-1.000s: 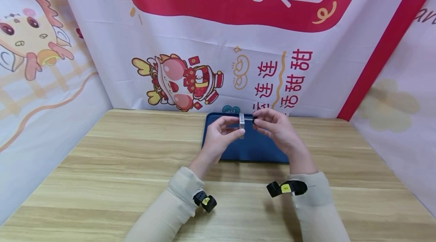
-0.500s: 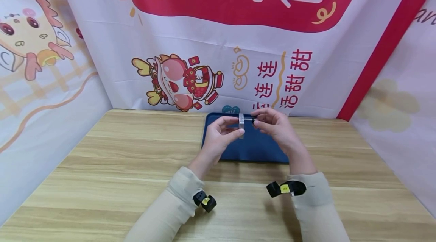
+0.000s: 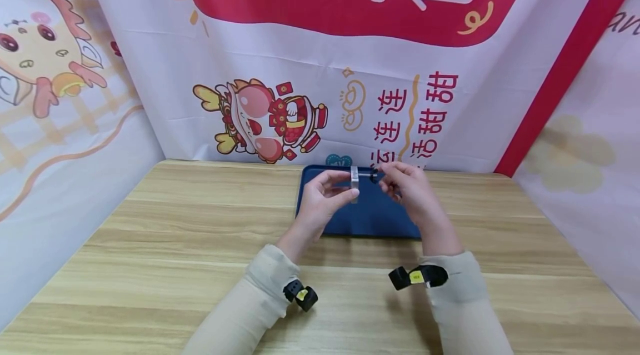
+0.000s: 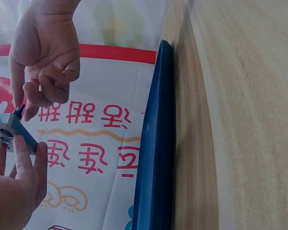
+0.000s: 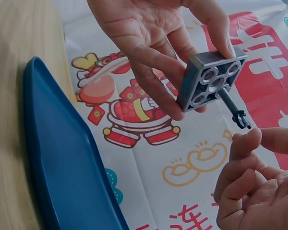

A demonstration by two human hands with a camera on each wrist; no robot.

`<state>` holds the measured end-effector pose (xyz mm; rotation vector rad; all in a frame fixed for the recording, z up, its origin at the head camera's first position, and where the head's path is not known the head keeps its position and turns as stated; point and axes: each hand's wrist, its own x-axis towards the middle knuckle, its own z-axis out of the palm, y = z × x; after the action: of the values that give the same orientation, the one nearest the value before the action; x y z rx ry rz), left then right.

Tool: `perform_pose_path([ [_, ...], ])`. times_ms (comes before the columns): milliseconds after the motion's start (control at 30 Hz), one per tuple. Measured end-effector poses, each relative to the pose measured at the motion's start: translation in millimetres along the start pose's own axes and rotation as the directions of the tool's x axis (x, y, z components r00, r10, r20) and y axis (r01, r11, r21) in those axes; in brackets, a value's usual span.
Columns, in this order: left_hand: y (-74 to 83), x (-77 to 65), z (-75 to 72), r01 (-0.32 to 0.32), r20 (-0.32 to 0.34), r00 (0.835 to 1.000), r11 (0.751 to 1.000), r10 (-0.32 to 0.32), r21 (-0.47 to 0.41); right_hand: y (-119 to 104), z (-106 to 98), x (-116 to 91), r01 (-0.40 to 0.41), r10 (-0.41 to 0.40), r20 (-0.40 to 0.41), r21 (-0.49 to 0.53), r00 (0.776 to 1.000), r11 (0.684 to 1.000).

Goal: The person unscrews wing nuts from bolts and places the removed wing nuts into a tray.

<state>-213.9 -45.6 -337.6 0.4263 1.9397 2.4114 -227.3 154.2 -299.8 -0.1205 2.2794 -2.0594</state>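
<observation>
My left hand (image 3: 322, 199) pinches the edges of a small square metal block (image 5: 211, 79) between thumb and fingers, above the tray. In the right wrist view, the block's face has several round recesses. A thin metal rod (image 5: 229, 99) sticks out from its middle toward my right hand. At the rod's far end sits a small black fitting (image 5: 241, 119) with a pronged tip. My right hand (image 3: 412, 191) has its fingertips right at that black end, with the other fingers curled toward the palm. I cannot tell whether the right hand grips the fitting.
A blue tray (image 3: 372, 228) lies on the wood-grain table (image 3: 175, 249) near its back edge, beneath both hands. Behind it hangs a white and red printed cloth (image 3: 300, 55). More printed cloth stands at the left and right sides.
My right hand has drawn slightly to the right, its fingertips moving out to the end of the black fitting. The left hand and the block have stayed in place.
</observation>
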Motion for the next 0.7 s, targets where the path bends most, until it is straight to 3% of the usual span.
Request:
perform_pose_path([
  [267,-1.7,0.6,-0.5,-0.013,0.009,1.0,1.0,0.013,0.005,-0.3,6.1,-0.1,-0.093,0.09,0.044,0.059,0.995,0.994],
  [700,-2.6,1.3,-1.4,-0.019,0.011,1.0,1.0,0.018,0.014,0.6,8.5,0.7,-0.138,0.127,0.078,0.16,0.989,0.977],
])
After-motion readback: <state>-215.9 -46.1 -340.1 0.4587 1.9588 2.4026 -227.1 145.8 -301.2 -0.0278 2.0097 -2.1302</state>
